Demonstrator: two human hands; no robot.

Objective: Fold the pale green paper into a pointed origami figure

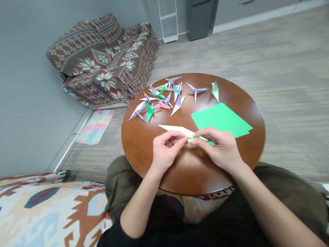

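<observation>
Between my two hands is a partly folded origami paper [180, 129], pale cream with a light green face, long and pointed toward the left. My left hand [167, 147] pinches its near edge between thumb and fingertips. From the other side my right hand [218, 145] grips the same piece, also with thumb and fingers closed. The fingertips of both hands nearly meet and hide part of the folds. Just beyond my right hand lie green paper sheets [222, 118], slightly fanned, with one corner under the hand.
Several folded paper cranes, purple, green and a pink one [161, 105], cluster at the far left of the round wooden table [144, 147]. A purple crane [196, 91] and a pale green crane [215, 91] stand farther right. A patterned covered sofa [108, 65] is beyond.
</observation>
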